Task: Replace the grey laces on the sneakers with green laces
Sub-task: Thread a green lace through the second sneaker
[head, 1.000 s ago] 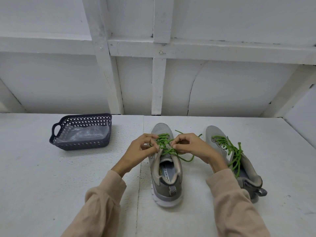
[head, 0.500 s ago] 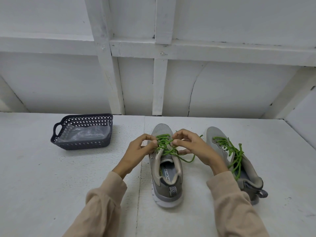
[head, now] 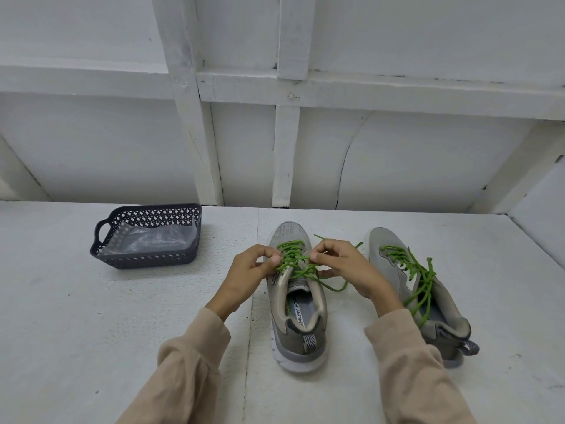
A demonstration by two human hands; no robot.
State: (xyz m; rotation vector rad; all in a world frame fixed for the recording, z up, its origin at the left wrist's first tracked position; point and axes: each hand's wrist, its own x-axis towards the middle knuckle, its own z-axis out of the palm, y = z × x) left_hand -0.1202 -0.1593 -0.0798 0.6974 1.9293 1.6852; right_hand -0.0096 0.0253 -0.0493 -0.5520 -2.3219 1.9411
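- Head view, nearest first: two beige sleeves (head: 189, 362) enter at 6 o'clock. The centre sneaker (head: 298, 341) stands on the white worktop (head: 91, 332), heel toward the person and toe pointing to 12 o'clock.
- Over its tongue the left hand (head: 249, 272) and right hand (head: 347, 267) meet from 9 and 3 o'clock. Each grip is pinching the green lace (head: 293, 261) between thumb and fingertips, at the upper eyelets.
- The step in hand looks like snugging the top crossings and starting the tie.
- To do it well, draw both sides out evenly toward 9 and 3 o'clock, so the crossings lie flat and the tongue sits centred (a lopsided tug would leave one end short).
- A slack loop (head: 333, 289) of that lace sags toward 4 o'clock beneath the right wrist. Gather it before knotting, or it may snag under the hand.
- At 3 o'clock of this shoe, apart from it, the second sneaker (head: 434, 304) carries a second lace (head: 420, 280), also green. Its ends lie loose over the collar, so it looks threaded but untied.
- Farther off at 10 o'clock sits a dark basket (head: 146, 261) holding clear plastic. No grey laces show on either shoe, and I cannot tell whether any lie in the basket.
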